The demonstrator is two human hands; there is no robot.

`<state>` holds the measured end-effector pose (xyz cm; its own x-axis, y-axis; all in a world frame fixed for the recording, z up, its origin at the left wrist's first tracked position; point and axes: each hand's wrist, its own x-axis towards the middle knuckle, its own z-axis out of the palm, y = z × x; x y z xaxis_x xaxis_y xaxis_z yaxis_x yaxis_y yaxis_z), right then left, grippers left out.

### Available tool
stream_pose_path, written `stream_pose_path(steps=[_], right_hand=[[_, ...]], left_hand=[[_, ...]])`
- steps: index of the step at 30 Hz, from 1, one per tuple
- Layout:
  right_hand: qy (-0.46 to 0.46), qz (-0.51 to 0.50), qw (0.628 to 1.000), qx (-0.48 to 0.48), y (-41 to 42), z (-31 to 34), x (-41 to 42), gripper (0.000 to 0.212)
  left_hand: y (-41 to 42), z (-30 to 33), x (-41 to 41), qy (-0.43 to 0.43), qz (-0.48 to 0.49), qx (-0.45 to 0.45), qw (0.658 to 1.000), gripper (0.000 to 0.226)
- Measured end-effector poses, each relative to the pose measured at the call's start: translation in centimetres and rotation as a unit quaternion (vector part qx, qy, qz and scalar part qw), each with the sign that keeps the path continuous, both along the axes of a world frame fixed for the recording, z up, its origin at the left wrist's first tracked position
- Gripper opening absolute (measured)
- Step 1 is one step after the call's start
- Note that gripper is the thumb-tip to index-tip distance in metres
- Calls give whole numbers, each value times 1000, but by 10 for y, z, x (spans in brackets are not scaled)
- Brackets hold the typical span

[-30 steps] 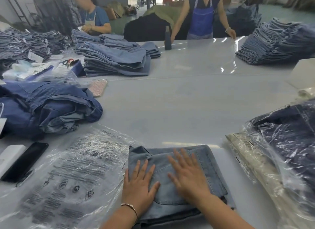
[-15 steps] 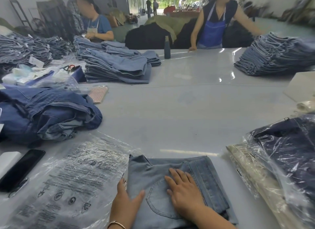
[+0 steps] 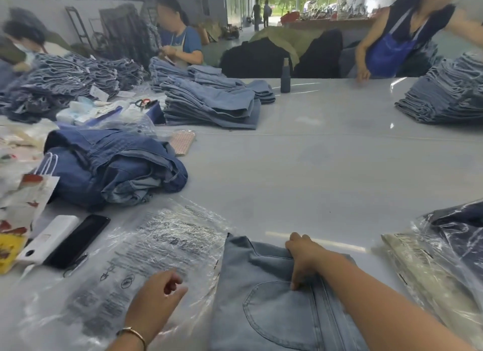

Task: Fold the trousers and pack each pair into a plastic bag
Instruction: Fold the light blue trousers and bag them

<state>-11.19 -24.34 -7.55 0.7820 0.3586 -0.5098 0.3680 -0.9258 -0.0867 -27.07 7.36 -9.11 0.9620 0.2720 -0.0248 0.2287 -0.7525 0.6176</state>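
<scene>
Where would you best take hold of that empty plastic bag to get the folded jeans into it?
Probably at the plastic bag's right edge, beside the folded jeans, coming from above with the left hand. It lies flat, so only an edge layer can be pinched, and that edge faces the jeans. Which end opens I cannot tell.

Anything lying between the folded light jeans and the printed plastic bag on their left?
Nothing visible: the folded jeans border the plastic bag directly. The left hand is over the bag; the right hand grips the jeans.
</scene>
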Motion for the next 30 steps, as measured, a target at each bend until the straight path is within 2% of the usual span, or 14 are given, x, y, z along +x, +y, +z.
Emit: stream_pose_path(steps=[2, 5, 6, 9, 11, 14, 16, 17, 19, 20, 22, 25, 27, 30], right_hand=[[-6, 11, 1000, -13, 6, 3, -1, 68], [-43, 34, 998, -14, 9, 7, -13, 33], [-67, 45, 997, -14, 10, 9, -21, 29], [-174, 61, 983, 5, 10, 10, -45, 15], [-258, 53, 965, 21, 12, 9, -64, 24], [-361, 45, 929, 69, 17, 6, -89, 38], [-313, 8, 949, 31, 18, 6, -107, 38], [-253, -8, 967, 0, 17, 1, -115, 58], [-142, 4, 989, -39, 11, -7, -128, 124], [-119, 29, 992, -25, 10, -7, -136, 138], [-91, 89, 992, -18, 9, -11, -156, 144], [-192, 151, 969, -41, 10, -17, -166, 152], [-132, 142, 980, -45, 8, -14, -165, 142], [-85, 142, 985, -41, 3, -7, -155, 127]], left_hand=[[31, 8, -14, 70, -4, 21, 997, 25], [58, 10, -37, 171, -83, 58, 980, 13], [61, 7, -44, 195, -116, 72, 971, 22], [62, -11, -61, 201, -166, 94, 961, 74], [56, -18, -66, 179, -170, 122, 961, 84], [41, -22, -65, 168, -153, 150, 962, 81], [28, -22, -60, 177, -132, 184, 958, 79], [22, -23, -57, 179, -121, 203, 955, 77], [10, -24, -50, 178, -98, 227, 953, 74], [7, -26, -47, 174, -89, 231, 953, 73], [3, -28, -45, 170, -79, 227, 956, 72], [4, -27, -45, 171, -89, 223, 956, 72], [10, -22, -48, 169, -107, 178, 963, 67], [29, -10, -62, 96, -97, 55, 989, 30]])
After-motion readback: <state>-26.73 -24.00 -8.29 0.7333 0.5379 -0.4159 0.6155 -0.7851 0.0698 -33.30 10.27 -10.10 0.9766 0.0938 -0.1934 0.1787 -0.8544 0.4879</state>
